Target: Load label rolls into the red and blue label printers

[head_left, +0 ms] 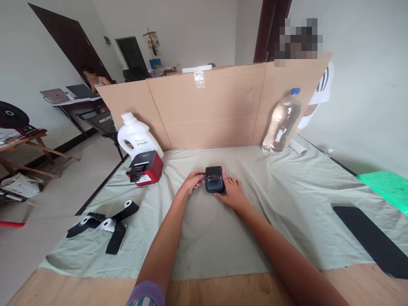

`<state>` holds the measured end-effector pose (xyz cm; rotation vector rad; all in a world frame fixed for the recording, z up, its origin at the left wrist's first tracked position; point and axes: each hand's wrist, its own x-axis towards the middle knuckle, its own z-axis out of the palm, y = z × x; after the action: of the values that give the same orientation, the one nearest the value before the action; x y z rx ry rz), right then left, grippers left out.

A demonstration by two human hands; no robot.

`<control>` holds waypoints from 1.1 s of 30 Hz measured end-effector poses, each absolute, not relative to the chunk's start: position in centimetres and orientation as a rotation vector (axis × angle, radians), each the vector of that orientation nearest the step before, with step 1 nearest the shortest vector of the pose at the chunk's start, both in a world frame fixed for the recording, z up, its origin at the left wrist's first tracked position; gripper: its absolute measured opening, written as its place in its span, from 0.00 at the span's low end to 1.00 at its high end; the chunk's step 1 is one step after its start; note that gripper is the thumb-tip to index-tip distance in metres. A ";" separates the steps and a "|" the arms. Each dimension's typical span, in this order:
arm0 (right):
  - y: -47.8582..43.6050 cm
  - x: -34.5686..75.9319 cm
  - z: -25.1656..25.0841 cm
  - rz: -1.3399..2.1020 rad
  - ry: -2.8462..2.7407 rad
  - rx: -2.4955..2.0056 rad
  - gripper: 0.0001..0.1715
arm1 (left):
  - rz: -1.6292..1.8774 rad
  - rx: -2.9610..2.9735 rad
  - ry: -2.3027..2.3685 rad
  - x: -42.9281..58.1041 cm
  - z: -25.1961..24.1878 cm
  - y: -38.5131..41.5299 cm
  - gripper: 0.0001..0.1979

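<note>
A small dark portable label printer (214, 183) sits on the cloth in the middle, a dark, shiny window on its upper half. My right hand (232, 190) grips it along the right side, thumb at the near corner and fingers along the far part. From the other side, my left hand (194, 182) reaches its left edge with curled fingers, the fingertips against the casing. Whatever lies inside the printer cannot be made out.
A red and black printer (148, 168) stands left, before a white jug (138, 138). Several black-and-white paper rolls (108, 224) lie nearer. A cardboard screen (207, 110) closes off the back. At right are a water bottle (282, 123) and a dark flat slab (369, 238).
</note>
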<state>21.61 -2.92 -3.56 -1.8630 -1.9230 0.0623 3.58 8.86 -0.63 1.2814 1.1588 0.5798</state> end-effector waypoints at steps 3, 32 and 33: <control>-2.9 21.1 -3.4 0.078 -1.856 -1.908 0.58 | 0.567 1.251 1.163 3.6 -0.8 9.0 0.04; -2.0 17.6 -4.3 0.001 -1.566 -1.948 0.55 | 0.613 1.215 1.390 4.5 -0.5 8.5 0.13; -2.0 17.6 -4.3 -0.005 -1.560 -1.941 0.54 | 0.612 1.220 1.393 4.6 -0.5 8.5 0.13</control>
<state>17.57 -2.02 -4.29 -1.9413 -1.5603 -0.0050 4.56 8.46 -0.46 1.2197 1.3931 0.6123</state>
